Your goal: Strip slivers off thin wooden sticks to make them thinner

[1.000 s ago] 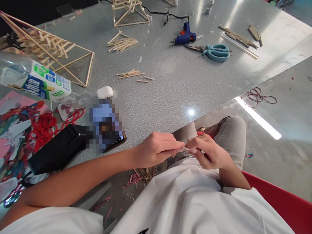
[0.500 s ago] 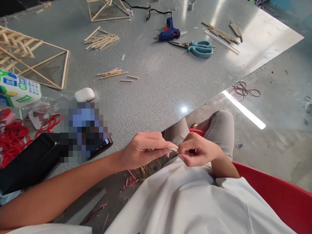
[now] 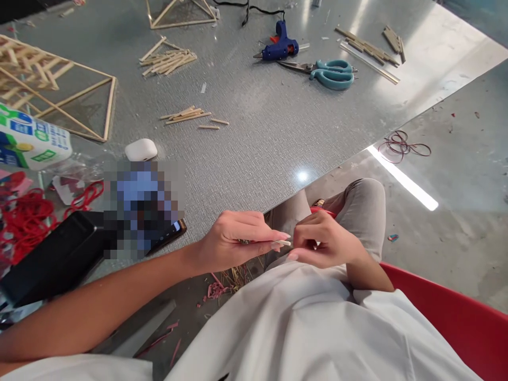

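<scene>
My left hand (image 3: 238, 241) pinches a thin pale wooden stick (image 3: 282, 243) over my lap, just off the near edge of the grey table (image 3: 278, 132). Its fingers are closed along the stick. My right hand (image 3: 323, 241) is curled at the stick's right tip, fingertips touching it. Both hands hover above my white shirt and beige trouser knee (image 3: 361, 203).
On the table lie small piles of sticks (image 3: 190, 115), a white earbud case (image 3: 141, 150), a blurred phone (image 3: 145, 209), a black box (image 3: 47, 259), red rubber bands (image 3: 24, 222), a stick frame (image 3: 55, 90), a blue glue gun (image 3: 280, 46) and teal scissors (image 3: 329, 73). A red chair (image 3: 448, 323) is under me.
My right hand has slid from beside the stick to its tip and curled tighter. The view shifted slightly; the hands stay over my lap.
</scene>
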Action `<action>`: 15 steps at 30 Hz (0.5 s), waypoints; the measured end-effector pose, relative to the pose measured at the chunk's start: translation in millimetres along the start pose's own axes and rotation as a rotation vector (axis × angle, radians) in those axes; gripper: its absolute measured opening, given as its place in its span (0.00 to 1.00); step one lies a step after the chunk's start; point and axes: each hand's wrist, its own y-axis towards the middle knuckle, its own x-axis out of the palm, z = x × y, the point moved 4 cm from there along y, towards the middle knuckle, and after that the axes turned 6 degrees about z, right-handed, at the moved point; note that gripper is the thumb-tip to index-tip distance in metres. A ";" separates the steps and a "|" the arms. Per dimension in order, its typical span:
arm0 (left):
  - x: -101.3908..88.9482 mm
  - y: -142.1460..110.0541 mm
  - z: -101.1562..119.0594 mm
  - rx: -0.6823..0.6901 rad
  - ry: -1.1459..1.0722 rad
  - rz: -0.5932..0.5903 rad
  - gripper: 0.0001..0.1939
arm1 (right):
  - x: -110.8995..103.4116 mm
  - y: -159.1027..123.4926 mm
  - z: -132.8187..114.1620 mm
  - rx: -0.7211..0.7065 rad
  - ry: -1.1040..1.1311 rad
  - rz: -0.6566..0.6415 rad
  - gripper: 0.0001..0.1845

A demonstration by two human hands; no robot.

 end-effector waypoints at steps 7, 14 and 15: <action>1.8 -3.2 -3.9 -0.026 0.024 0.048 0.10 | -9.5 2.4 -14.1 -0.255 -0.185 0.402 0.15; 1.4 -5.3 -5.6 -0.093 0.042 0.077 0.11 | -5.8 2.4 -8.9 -0.226 -0.280 0.408 0.11; 1.3 -5.3 -6.0 -0.107 0.044 0.077 0.10 | -7.0 2.6 -6.9 -0.194 -0.233 0.375 0.09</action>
